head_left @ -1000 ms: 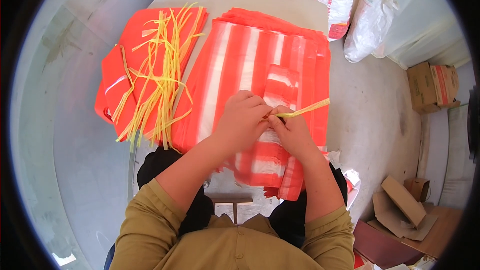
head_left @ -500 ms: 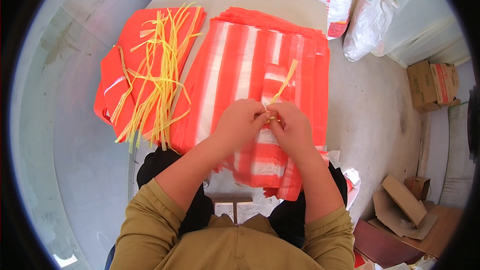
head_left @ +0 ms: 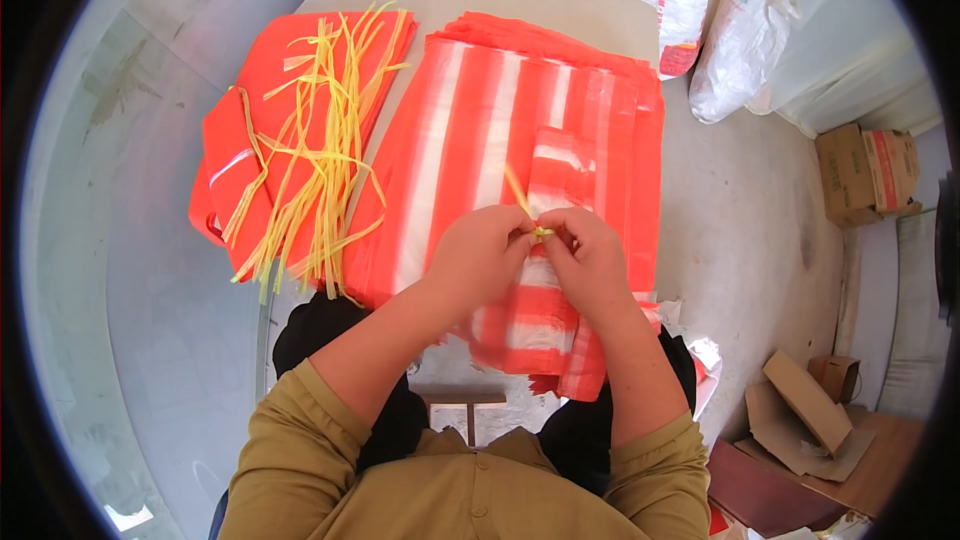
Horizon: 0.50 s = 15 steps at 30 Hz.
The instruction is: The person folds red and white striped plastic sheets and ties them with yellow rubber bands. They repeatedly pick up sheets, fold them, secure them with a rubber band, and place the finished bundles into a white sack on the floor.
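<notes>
Strip of yellow plastic (head_left: 543,232): left hand (head_left: 482,252) and right hand (head_left: 588,258) pinching it.
Bundle of striped red-and-white plastic (head_left: 538,322): I'd pull evenly — snug, uncreased.

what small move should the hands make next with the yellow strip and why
Probably a gentle outward pull to snug the yellow strip: the left hand and right hand pinch it close together above the folded striped plastic, where it seems bunched in a small twist, and one end sticks out free beyond the fingertips.
</notes>
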### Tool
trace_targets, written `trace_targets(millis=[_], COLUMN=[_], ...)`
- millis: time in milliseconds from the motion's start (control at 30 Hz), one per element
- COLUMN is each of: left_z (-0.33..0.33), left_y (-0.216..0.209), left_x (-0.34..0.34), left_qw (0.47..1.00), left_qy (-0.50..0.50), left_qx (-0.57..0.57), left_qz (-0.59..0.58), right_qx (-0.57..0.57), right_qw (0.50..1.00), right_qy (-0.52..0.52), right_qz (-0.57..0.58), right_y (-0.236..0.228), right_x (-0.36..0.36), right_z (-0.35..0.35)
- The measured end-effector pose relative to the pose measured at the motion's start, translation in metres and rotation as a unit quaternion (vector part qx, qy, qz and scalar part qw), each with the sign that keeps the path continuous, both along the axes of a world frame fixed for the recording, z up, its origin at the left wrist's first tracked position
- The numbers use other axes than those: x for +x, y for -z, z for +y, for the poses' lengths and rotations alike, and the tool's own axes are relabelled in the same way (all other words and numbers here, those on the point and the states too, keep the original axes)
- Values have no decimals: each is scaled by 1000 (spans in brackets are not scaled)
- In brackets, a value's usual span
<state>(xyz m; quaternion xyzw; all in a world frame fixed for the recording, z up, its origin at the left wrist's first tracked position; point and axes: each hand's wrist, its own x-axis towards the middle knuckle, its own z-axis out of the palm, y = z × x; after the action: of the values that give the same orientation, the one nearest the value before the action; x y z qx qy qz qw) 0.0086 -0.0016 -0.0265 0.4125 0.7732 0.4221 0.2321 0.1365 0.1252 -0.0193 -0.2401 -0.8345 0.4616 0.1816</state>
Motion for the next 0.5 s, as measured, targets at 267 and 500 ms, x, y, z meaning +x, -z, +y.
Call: trace_targets(millis=[267, 500], left_z=[0, 1], left_y=[3, 1], left_x=[-3, -7], left_qw=[1000, 996], left_qy=[5, 14], left_qx=[-21, -30], left_qz=[-13, 85], right_qx=[-198, 26], right_qw=[973, 994], right_qy=[-96, -102], right_qz=[-66, 24], right_y=[-2, -1], right_x=[6, 10], right_z=[16, 9])
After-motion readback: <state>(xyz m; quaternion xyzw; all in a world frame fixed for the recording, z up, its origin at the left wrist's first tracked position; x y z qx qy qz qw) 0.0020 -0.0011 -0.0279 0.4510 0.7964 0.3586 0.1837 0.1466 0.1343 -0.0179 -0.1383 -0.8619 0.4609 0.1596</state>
